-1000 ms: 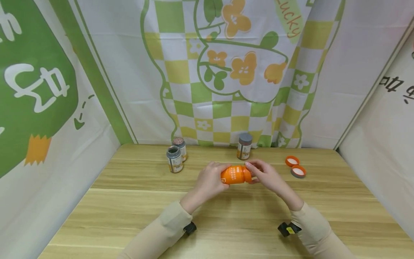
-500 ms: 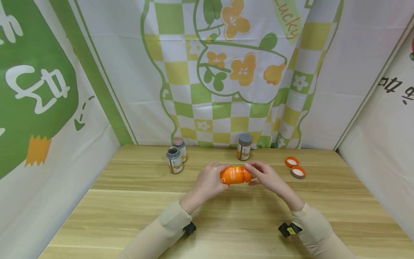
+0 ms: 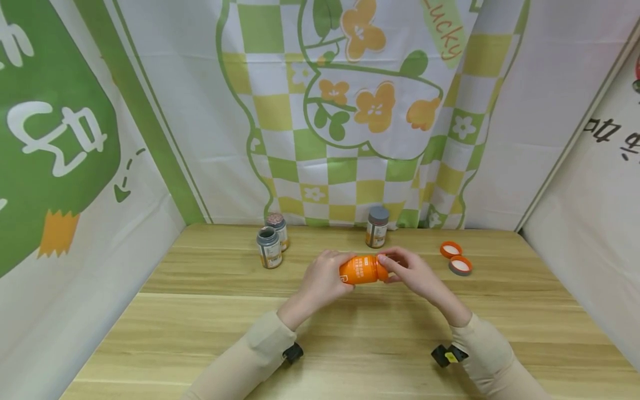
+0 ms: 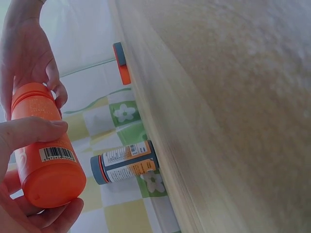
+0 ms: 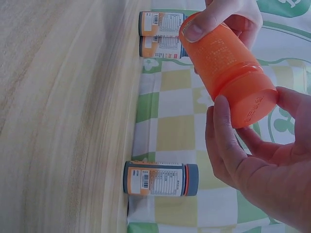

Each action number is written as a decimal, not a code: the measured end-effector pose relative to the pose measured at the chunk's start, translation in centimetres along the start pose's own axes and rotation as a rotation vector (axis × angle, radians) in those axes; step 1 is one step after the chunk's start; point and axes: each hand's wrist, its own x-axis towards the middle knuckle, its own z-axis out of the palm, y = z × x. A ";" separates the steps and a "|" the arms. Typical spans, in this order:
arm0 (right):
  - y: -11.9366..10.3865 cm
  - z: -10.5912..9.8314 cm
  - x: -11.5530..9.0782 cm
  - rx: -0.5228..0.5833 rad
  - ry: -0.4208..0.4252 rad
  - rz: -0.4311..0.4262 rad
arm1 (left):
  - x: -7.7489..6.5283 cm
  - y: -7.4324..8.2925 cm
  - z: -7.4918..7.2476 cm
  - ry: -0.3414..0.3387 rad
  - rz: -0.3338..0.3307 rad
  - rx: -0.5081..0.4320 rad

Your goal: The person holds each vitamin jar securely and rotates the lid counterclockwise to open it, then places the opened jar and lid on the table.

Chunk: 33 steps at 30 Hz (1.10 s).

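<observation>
An orange bottle (image 3: 361,269) is held sideways above the table, between both hands. My left hand (image 3: 322,275) grips its body from the base end, the thumb lying along the side above a barcode in the left wrist view. At the other end is the orange cap (image 5: 255,102), which the thumb and fingers of my right hand (image 3: 412,269) pinch around its rim. In the right wrist view the cap sits on the bottle's neck, with raised lettering on its flat top.
Two lidless grey bottles, one in front (image 3: 270,250) and one behind (image 3: 278,228), stand at the back left. A grey-capped bottle (image 3: 377,228) is at the back edge. To the right lie an orange lid (image 3: 451,250) and a grey-and-orange lid (image 3: 460,265) on the wooden table (image 3: 200,322).
My right hand's fingers have shifted slightly around the cap. The left hand and the bottle have stayed almost in place, and everything on the table stands as before.
</observation>
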 end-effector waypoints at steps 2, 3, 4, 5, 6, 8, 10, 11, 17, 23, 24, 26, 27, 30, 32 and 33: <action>0.0 -0.1 0.0 -0.011 0.000 -0.015 | 0.0 0.0 0.0 0.000 -0.001 -0.003; 0.0 -0.1 0.0 -0.013 0.001 -0.018 | 0.0 0.0 0.0 0.000 -0.002 -0.006; 0.0 -0.1 0.0 -0.017 0.001 -0.026 | 0.0 0.0 0.0 -0.001 -0.003 -0.008; 0.0 -0.1 -0.1 -0.019 0.003 -0.034 | 0.0 0.0 0.0 -0.001 -0.004 -0.011; 0.0 -0.1 -0.1 -0.023 0.005 -0.041 | 0.0 0.0 -0.1 -0.002 -0.005 -0.013; 0.0 -0.1 -0.1 -0.031 0.010 -0.054 | 0.0 0.0 0.0 -0.004 -0.005 -0.013; -0.1 -0.1 -0.2 -0.043 0.015 -0.070 | 0.0 0.0 0.0 -0.003 -0.001 -0.011; -0.1 -0.1 -0.2 -0.047 0.017 -0.077 | 0.0 -0.1 0.0 -0.005 0.000 -0.011; 0.1 -0.2 -0.1 -0.063 0.023 -0.112 | 0.0 -0.1 0.0 -0.010 0.000 -0.020; 0.1 -0.3 -0.1 -0.098 0.029 -0.143 | 0.0 0.0 -0.1 -0.011 -0.005 -0.028; 0.1 -0.3 -0.1 -0.104 0.029 -0.149 | 0.0 0.0 -0.1 -0.010 -0.005 -0.031; 0.1 -0.4 -0.1 -0.115 0.028 -0.162 | 0.0 0.0 0.0 -0.010 -0.003 -0.035; 0.2 -0.4 -0.1 -0.117 0.026 -0.167 | 0.0 0.0 0.0 -0.009 -0.002 -0.037; 0.2 -0.5 -0.1 -0.122 0.019 -0.178 | 0.0 -0.1 0.1 -0.002 0.006 -0.041; 0.2 -0.5 -0.2 -0.122 0.017 -0.184 | 0.0 -0.2 0.1 0.005 0.014 -0.039; 0.2 -0.5 -0.2 -0.122 0.016 -0.186 | 0.0 -0.2 0.2 0.012 0.022 -0.033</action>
